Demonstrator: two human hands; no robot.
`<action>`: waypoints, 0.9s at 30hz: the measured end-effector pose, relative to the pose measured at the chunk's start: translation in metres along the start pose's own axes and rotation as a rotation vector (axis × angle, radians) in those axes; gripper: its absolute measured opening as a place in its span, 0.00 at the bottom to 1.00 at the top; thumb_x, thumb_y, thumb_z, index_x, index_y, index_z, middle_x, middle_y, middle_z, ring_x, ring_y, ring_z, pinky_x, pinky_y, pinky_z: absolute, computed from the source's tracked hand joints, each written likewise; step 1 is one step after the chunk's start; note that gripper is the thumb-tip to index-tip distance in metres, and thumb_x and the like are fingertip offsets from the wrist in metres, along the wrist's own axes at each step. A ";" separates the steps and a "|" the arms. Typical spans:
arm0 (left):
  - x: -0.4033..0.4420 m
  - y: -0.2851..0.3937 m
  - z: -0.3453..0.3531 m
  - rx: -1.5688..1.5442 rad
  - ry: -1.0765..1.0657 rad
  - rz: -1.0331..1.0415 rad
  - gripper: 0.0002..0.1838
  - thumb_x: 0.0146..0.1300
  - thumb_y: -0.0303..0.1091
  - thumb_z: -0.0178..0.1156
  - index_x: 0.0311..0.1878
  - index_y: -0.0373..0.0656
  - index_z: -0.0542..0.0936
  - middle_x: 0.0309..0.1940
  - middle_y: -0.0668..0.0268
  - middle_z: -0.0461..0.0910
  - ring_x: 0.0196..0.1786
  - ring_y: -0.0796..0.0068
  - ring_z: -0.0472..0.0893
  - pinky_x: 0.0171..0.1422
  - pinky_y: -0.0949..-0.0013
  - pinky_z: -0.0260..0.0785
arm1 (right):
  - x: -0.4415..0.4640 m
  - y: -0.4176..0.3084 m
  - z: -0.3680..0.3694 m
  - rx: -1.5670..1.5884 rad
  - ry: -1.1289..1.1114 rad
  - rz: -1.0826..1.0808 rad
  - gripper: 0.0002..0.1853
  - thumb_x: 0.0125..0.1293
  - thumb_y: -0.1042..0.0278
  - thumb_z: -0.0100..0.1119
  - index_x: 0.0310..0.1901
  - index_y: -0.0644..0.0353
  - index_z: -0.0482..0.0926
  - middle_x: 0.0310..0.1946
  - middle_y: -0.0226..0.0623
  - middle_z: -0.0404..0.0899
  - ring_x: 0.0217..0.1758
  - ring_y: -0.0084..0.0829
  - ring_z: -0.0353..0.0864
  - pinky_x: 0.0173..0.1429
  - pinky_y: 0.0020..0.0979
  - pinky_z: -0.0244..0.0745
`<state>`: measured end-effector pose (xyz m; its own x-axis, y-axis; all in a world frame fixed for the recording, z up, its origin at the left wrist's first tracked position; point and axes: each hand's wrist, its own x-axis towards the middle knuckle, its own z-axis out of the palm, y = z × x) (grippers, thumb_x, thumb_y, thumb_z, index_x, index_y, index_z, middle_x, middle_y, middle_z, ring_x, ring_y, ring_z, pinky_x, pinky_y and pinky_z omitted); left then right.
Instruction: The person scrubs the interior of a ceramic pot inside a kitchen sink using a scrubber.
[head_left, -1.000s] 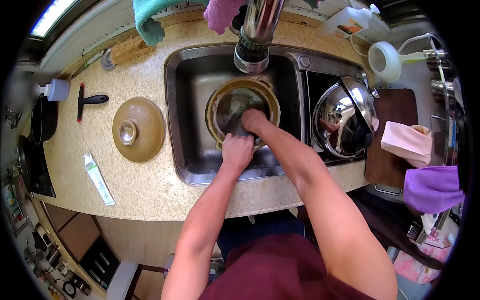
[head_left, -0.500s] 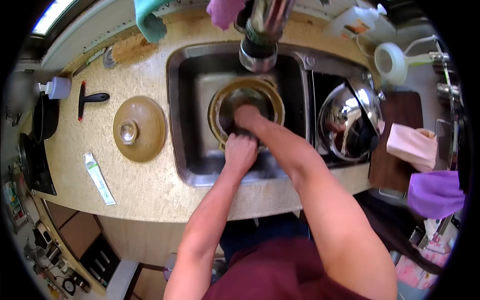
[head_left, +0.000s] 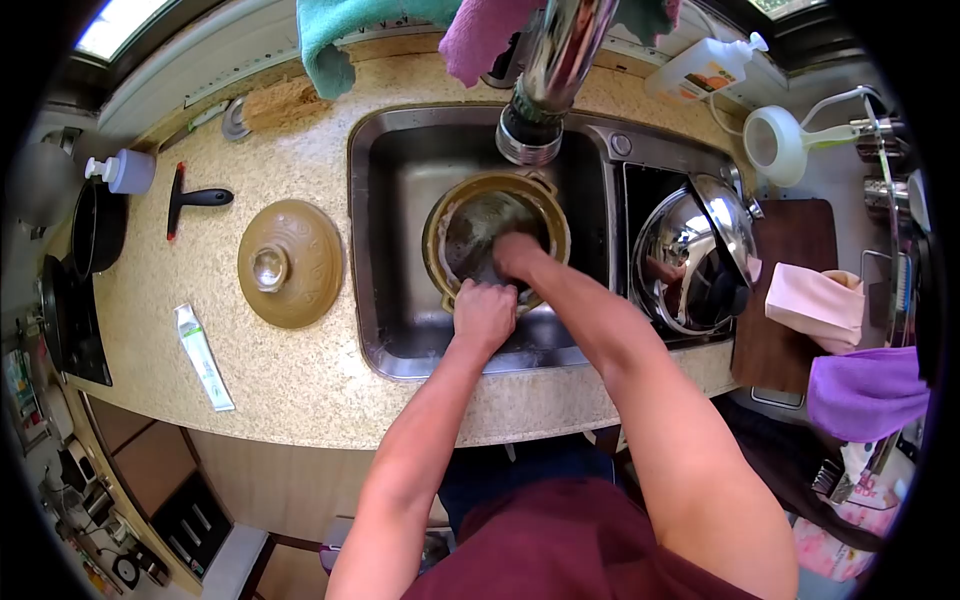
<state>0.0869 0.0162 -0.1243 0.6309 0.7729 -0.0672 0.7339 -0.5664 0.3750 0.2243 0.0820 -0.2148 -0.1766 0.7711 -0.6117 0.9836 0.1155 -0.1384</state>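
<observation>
A brown clay pot [head_left: 437, 235] sits in the left sink basin [head_left: 395, 320], with cloudy, foamy liquid inside. At its near rim, my left hand [head_left: 485, 314] is closed on the edge. Down inside the pot is my right hand [head_left: 518, 257], blurred by motion and looking closed. Whatever its fingers hold, if anything, is hidden from me. On the counter left of the sink lies the matching brown lid [head_left: 310, 265], knob upward. The metal faucet [head_left: 530, 140] hangs over the far side of the basin.
Left on the counter are a squeegee [head_left: 200, 198], a white-green tube [head_left: 205, 360] and a pump bottle [head_left: 128, 174]. A shiny domed metal lid [head_left: 680, 255] stands over the right basin. Farther right, a pink packet [head_left: 812, 305] lies on a dark board [head_left: 790, 225]. Cloths [head_left: 490, 35] hang above.
The view has shifted slightly, so the scene sits a bit lower. My right hand has moved within the pot, toward its right side. My left hand stays on the rim.
</observation>
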 end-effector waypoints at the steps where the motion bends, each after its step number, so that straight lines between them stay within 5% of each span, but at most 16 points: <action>1: -0.002 -0.001 0.001 0.003 -0.027 0.007 0.05 0.55 0.34 0.57 0.26 0.48 0.81 0.22 0.62 0.83 0.31 0.63 0.83 0.43 0.58 0.68 | 0.014 0.001 -0.006 -0.002 -0.003 -0.005 0.13 0.60 0.63 0.55 0.37 0.57 0.89 0.43 0.45 0.87 0.48 0.45 0.87 0.52 0.42 0.81; 15: -0.005 0.006 0.002 0.037 -0.069 -0.023 0.06 0.57 0.35 0.57 0.29 0.49 0.83 0.25 0.62 0.84 0.35 0.66 0.84 0.45 0.59 0.68 | 0.011 -0.008 -0.019 -0.026 -0.108 0.001 0.15 0.60 0.65 0.56 0.45 0.58 0.87 0.49 0.48 0.84 0.55 0.42 0.84 0.57 0.41 0.79; 19: -0.004 0.005 0.005 0.043 -0.014 -0.010 0.05 0.56 0.35 0.58 0.28 0.49 0.82 0.25 0.63 0.84 0.34 0.65 0.84 0.45 0.59 0.67 | -0.002 -0.010 -0.004 0.022 0.062 0.082 0.12 0.60 0.69 0.54 0.37 0.61 0.88 0.40 0.51 0.86 0.43 0.47 0.87 0.51 0.45 0.82; 21: -0.004 0.004 0.000 0.035 -0.062 -0.014 0.06 0.56 0.35 0.58 0.28 0.49 0.82 0.25 0.63 0.84 0.34 0.65 0.84 0.45 0.59 0.67 | 0.020 -0.012 -0.001 -0.097 0.180 -0.320 0.12 0.59 0.70 0.54 0.37 0.60 0.88 0.38 0.47 0.87 0.41 0.46 0.88 0.48 0.43 0.83; 27: -0.008 0.006 0.006 0.012 0.011 -0.012 0.06 0.55 0.34 0.57 0.26 0.48 0.81 0.24 0.61 0.84 0.32 0.64 0.83 0.44 0.59 0.68 | 0.013 0.004 -0.010 -0.015 0.270 -0.041 0.11 0.60 0.71 0.53 0.35 0.61 0.87 0.35 0.50 0.86 0.41 0.48 0.87 0.44 0.43 0.84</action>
<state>0.0881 0.0049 -0.1266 0.6189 0.7831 -0.0615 0.7446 -0.5599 0.3634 0.2260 0.0988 -0.2157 -0.2019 0.9044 -0.3760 0.9767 0.1573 -0.1461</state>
